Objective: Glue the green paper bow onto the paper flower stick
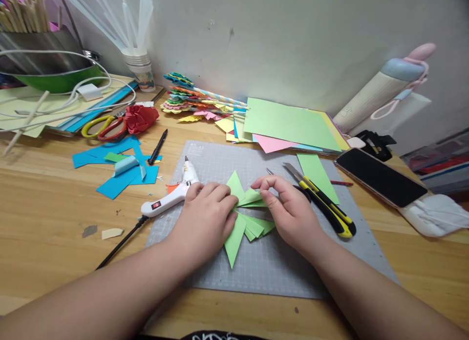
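A folded green paper shape (236, 232) with pointed petals lies on the grey cutting mat (278, 276). My left hand (210, 208) presses on its left side, fingers curled over the paper and partly hiding it. My right hand (289, 208) is at the right side, thumb and forefinger closed around the edge of an upper green fold (252, 197). To the left of my left hand lies a white glue gun (168, 198), nozzle pointing away. A yellow and black utility knife (322, 203) rests just right of my right hand, its blade out.
Blue paper scraps (126, 176), a black pen (158, 147) and scissors (106, 127) lie at left. Behind the mat are paper flowers on striped sticks (216, 95) and stacked coloured sheets (289, 122). A phone (381, 176) and a green strip (318, 179) are at right.
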The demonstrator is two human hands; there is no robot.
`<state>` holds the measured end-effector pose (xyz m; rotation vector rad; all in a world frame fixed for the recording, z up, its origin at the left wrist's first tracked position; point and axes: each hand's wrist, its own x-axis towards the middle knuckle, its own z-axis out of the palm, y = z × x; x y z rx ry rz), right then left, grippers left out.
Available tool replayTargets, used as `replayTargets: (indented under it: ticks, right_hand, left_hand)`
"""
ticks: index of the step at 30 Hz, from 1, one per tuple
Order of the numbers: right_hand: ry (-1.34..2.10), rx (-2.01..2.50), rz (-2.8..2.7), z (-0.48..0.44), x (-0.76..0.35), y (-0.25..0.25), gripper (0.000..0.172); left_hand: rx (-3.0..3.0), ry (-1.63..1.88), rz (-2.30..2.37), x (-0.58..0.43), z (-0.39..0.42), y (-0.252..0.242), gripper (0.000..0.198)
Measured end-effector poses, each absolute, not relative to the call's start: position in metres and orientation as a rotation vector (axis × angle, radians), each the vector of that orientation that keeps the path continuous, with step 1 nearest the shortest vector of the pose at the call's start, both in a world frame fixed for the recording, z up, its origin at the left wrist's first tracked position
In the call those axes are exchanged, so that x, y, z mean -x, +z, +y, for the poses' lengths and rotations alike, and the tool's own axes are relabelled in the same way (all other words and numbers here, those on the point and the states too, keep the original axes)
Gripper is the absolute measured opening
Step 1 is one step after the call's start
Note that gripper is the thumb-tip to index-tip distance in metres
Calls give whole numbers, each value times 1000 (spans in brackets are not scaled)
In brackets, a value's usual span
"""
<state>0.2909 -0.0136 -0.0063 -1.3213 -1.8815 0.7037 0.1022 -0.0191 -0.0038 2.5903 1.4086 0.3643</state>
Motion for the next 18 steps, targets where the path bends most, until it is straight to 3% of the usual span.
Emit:
replayTargets:
  ticks: [3, 10, 18]
  right_hand:
    - [779, 1317, -1772, -14, -292, -8, 12]
    - [366, 1549, -2087, -9, -294, -10, 8]
    - [323, 1673, -2144, -3, -290, -13, 9]
  left_hand:
    - [-2585, 362, 1413, -102, -20, -4, 15]
    - [-2582, 363, 1415, -102, -19, -4, 16]
    - [-2587, 371, 1415, -103, -20, -4, 16]
